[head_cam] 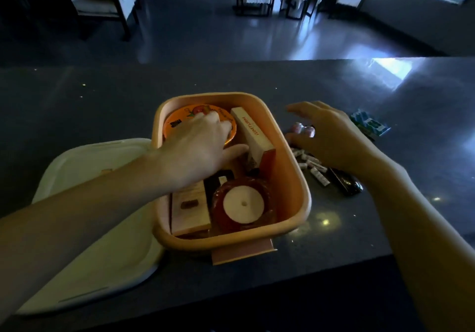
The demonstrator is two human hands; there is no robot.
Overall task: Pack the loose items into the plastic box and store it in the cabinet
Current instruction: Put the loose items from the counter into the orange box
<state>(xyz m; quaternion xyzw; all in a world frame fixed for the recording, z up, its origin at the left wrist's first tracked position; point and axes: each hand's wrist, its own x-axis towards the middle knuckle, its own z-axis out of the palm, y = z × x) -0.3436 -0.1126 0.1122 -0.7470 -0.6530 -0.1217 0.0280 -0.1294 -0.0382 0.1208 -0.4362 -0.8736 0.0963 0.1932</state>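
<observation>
An orange plastic box (293, 177) stands on the dark counter. Inside lie a round orange tin (177, 123), a long white-and-orange carton (253, 134), a pale flat carton (190, 211) and a red roll with a white core (243, 207). My left hand (198, 144) reaches into the box and rests on the round tin, fingers spread, thumb near the long carton. My right hand (326, 136) hovers over loose items right of the box, fingers loosely bent over a small pink-and-white item (304, 130). Several small white sticks (314, 166) and a dark item (345, 184) lie under it.
The box's white lid (84, 216) lies to the left, overhanging the counter's near edge. A blue-green packet (368, 125) lies right of my right hand. The counter (102, 100) stretches far to both sides. Beyond it are chairs and cloth-covered tables on a shiny floor.
</observation>
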